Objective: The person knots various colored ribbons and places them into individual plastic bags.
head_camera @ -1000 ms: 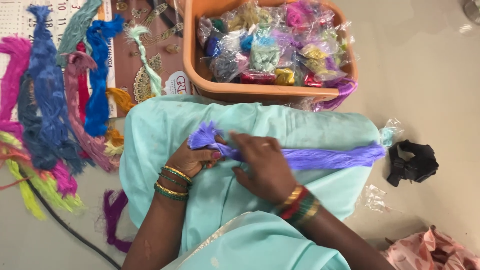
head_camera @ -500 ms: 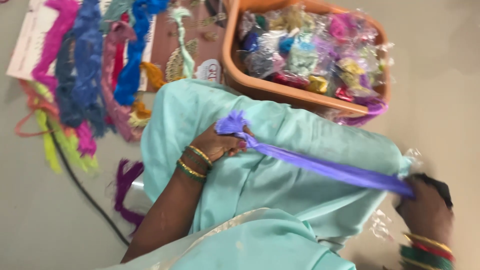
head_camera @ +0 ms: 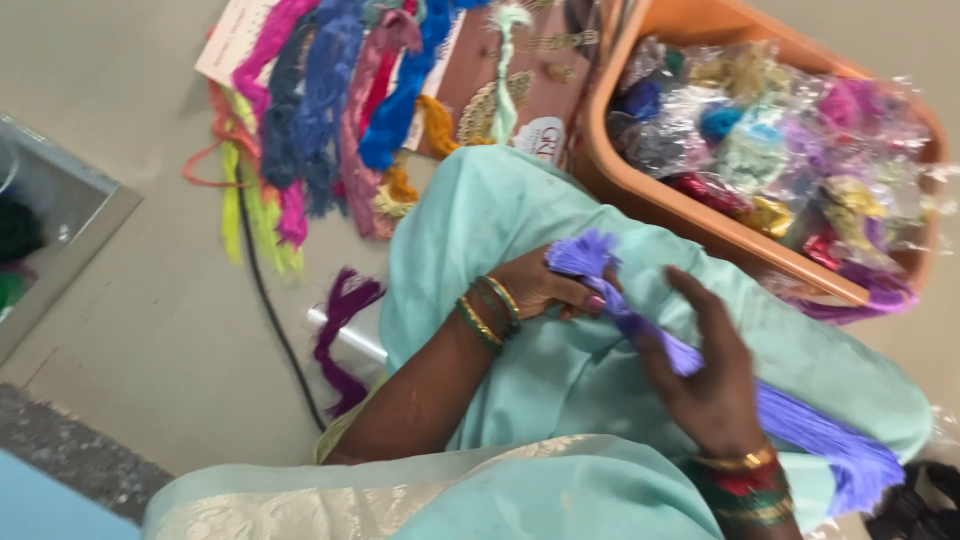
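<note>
Sitting on the floor, the person has a lilac thread bundle [head_camera: 700,370] stretched along a knee draped in pale green cloth [head_camera: 480,230], which gives a soft ridge to work it over. In the head view, the left hand [head_camera: 545,290] pinches the frayed upper end, fingers closed round it, anchoring the hank. The right hand [head_camera: 705,385] lies across the middle with fingers curled loosely over the strands, seemingly to smooth them. An orange basket [head_camera: 700,215] of wrapped thread packets sits just beyond the knee; loose coloured skeins [head_camera: 320,110] lie towards the floor's far left. Half a second ago the right hand was down at the bundle's tail; it has come up to mid-length.
</note>
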